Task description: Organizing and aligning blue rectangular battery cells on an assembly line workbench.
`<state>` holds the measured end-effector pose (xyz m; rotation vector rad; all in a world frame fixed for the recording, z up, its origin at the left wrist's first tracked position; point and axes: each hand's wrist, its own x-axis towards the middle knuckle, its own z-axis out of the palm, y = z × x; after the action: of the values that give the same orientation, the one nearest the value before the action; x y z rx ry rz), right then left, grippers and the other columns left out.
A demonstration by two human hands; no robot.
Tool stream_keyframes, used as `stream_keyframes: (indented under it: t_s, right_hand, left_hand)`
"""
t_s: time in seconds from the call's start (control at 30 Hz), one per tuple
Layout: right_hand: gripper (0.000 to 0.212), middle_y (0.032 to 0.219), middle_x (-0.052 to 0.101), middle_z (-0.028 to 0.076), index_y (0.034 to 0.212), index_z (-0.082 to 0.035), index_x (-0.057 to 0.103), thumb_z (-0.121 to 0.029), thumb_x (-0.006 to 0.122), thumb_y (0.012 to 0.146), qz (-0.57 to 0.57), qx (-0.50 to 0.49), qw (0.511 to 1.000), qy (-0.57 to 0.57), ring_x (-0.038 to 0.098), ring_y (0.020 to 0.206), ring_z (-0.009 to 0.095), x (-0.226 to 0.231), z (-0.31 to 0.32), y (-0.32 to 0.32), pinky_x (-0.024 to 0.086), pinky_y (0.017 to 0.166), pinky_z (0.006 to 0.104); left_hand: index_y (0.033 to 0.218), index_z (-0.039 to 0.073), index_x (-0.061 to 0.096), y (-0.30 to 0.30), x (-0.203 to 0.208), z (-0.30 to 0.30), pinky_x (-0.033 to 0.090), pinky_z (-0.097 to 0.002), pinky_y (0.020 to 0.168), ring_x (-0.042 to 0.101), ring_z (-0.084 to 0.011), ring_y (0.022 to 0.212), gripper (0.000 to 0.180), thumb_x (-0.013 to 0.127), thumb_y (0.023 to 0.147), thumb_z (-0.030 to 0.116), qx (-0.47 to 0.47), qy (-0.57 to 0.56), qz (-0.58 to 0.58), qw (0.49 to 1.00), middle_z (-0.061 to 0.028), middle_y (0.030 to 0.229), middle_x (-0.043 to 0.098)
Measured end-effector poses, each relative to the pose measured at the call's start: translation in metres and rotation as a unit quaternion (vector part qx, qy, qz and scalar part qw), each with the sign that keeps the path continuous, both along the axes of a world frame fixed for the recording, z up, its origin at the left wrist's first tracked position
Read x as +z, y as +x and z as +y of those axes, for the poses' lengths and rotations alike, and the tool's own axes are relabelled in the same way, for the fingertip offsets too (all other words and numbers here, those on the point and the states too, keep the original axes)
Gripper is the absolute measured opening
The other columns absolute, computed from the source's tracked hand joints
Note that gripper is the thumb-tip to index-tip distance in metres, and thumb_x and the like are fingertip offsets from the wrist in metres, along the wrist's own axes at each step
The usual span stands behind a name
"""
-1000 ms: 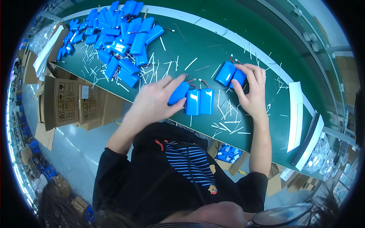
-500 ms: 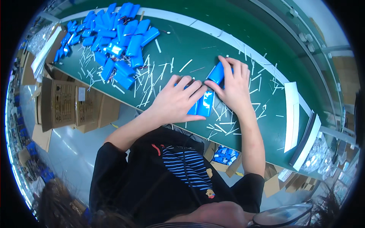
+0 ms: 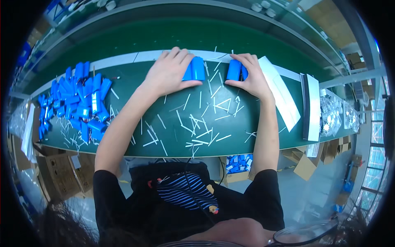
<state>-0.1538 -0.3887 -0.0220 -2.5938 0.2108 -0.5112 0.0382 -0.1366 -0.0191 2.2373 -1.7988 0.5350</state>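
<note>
My left hand (image 3: 168, 75) is closed around a pair of blue battery packs (image 3: 198, 69) standing side by side near the far edge of the green table. Its thumb runs along their near ends, and the fingers cover part of the left pack. To the right, across a gap, my right hand (image 3: 252, 77) grips more blue packs (image 3: 234, 70) between its thumb and fingers. At least two show there, partly hidden by the hand. A thin dark wire lies between the two groups.
Many blue packs lie in a heap (image 3: 78, 96) at the left. Thin white strips (image 3: 200, 133) are scattered over the green tabletop (image 3: 177, 142). White sheets (image 3: 282, 96) lie right of my right hand. An open box of blue packs (image 3: 238, 164) sits below the near edge.
My hands were close together over the packs; now they are apart, each with its own group, farther toward the table's back. The view has also turned.
</note>
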Motion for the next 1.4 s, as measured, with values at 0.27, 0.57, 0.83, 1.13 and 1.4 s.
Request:
stream_keyframes:
  t_s: [0.27,0.57,0.83,1.13,1.4]
  right_hand:
    - [0.096,0.153,0.059,0.011,0.155,-0.017,0.057,-0.055,0.094,0.075,0.025,0.024,0.996,-0.085,0.049,0.136,0.038,-0.016,-0.012,0.004,0.039,0.119,0.0496]
    - [0.097,0.166,0.046,0.012,0.160,-0.017,0.052,-0.072,0.078,0.084,-0.008,-0.008,1.000,-0.005,0.040,0.150,0.040,-0.011,-0.030,-0.008,0.028,0.126,0.0578]
    - [0.070,0.164,0.046,0.017,0.157,-0.013,0.054,-0.049,0.068,0.099,0.158,-0.333,0.921,-0.124,0.038,0.151,0.043,-0.030,-0.086,-0.069,0.028,0.125,0.0616]
    - [0.045,0.138,0.060,0.026,0.128,0.000,0.068,-0.014,0.064,0.086,0.048,-0.573,0.800,-0.173,0.051,0.132,0.048,-0.051,-0.123,-0.065,0.035,0.114,0.0650]
    - [0.058,0.128,0.071,0.012,0.119,-0.012,0.079,-0.061,0.079,0.087,-0.169,-0.003,0.982,-0.078,0.061,0.120,0.035,-0.044,-0.038,0.013,0.045,0.107,0.0483]
  left_hand:
    - [0.145,0.004,0.058,-0.008,-0.021,-0.076,0.040,-0.0485,0.114,0.055,-0.0344,0.129,0.079,0.066,0.097,0.067,-0.088,0.018,0.067,0.994,-0.0168,0.141,0.061]
    - [0.153,0.008,0.055,-0.015,-0.024,-0.077,0.037,-0.0495,0.121,0.054,-0.0364,0.139,0.074,0.071,0.098,0.055,-0.120,0.007,0.110,0.987,-0.0148,0.152,0.057]
    - [0.154,0.010,0.055,-0.016,-0.024,-0.076,0.038,-0.0492,0.120,0.055,-0.0352,0.136,0.070,0.073,0.098,0.049,-0.107,0.004,0.119,0.987,-0.0137,0.151,0.058]
    - [0.154,0.007,0.054,-0.012,-0.032,-0.075,0.040,-0.0490,0.119,0.056,-0.0372,0.135,0.069,0.074,0.098,0.042,-0.097,-0.002,0.132,0.986,-0.0150,0.152,0.057]
    - [0.153,0.006,0.054,-0.002,-0.046,-0.081,0.041,-0.0480,0.114,0.055,-0.0382,0.131,0.069,0.077,0.096,0.036,-0.157,-0.039,0.115,0.980,-0.0167,0.147,0.056]
